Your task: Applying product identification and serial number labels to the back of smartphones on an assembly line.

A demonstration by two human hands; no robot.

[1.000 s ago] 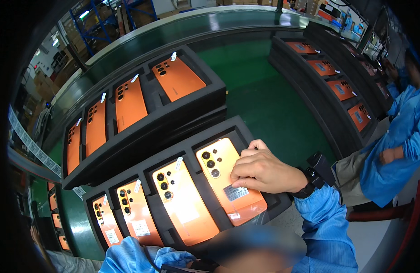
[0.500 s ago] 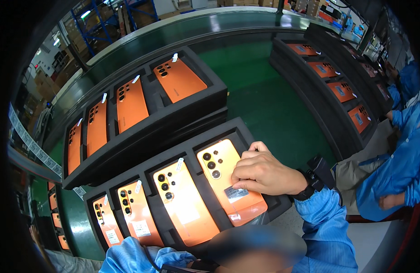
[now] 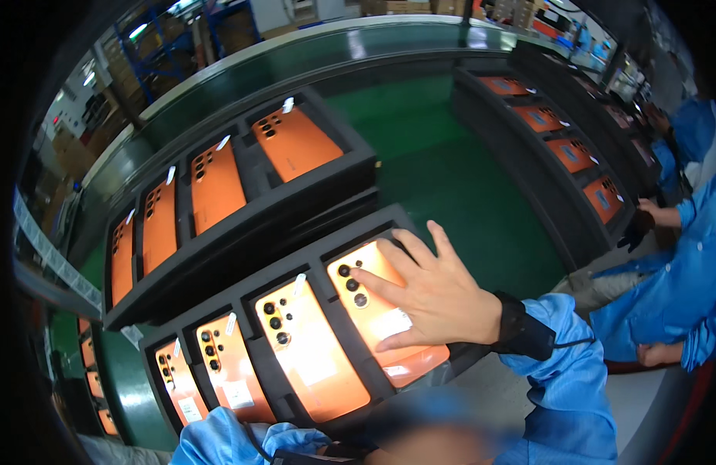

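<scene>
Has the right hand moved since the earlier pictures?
Yes: against the tray, the right hand has shifted left, its fingers now spread over the phone beneath.

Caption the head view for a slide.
Right hand spread over an orange phone in the near black tray, beside three more phones.

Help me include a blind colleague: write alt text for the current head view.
An open right hand partly covers the rightmost orange phone in a black tray holding four. Beyond it, another black tray holds four more phones.
</scene>
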